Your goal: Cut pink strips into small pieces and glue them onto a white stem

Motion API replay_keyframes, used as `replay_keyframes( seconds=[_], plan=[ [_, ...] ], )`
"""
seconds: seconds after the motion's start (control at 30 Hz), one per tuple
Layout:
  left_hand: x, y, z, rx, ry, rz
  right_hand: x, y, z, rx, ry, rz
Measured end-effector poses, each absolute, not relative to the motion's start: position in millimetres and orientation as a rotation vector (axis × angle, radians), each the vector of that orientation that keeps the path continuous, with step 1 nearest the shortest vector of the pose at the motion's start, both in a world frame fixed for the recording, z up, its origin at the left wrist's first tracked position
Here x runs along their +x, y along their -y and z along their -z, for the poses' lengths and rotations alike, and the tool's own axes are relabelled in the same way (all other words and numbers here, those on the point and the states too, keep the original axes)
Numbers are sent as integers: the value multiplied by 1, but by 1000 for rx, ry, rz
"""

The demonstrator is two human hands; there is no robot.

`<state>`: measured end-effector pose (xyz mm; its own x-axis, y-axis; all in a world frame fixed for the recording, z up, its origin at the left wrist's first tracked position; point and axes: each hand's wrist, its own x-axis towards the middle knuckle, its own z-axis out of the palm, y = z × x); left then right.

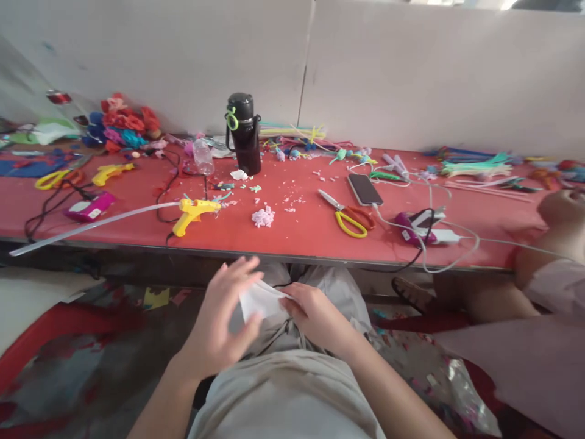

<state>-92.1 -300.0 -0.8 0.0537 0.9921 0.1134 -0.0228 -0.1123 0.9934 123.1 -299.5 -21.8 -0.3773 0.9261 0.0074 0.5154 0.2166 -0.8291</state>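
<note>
White thin paper sheet [261,300] held over lap, below red table edge [297,242], long axis left-right, tapered end toward right hand [315,317] pinching it, left hand [219,326] fingers spread, touching left end.

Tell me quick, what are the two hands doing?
Left hand: open, fingers spread against the white paper.
Right hand: closed, pinching that paper's edge.
</note>
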Motion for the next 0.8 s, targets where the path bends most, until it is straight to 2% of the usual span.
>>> replay_keyframes(
  seconds=[0.1, 0.37, 0.53, 0.8],
  plan=[
    [-74, 299, -11, 1518, -1068, -802, 128, 305, 7, -1206, 2013, -1118],
    [-76, 304, -2, 1964, -926, -119, 142, 334, -8, -1374, 2342, -958],
    [-81, 304, -25, 2002, -668, 83, 152, 343, -21, -1066, 2348, -1154],
    [-72, 302, -32, 1977, -503, 3, 149, 348, -27, -943, 2362, -1071]
  ],
)
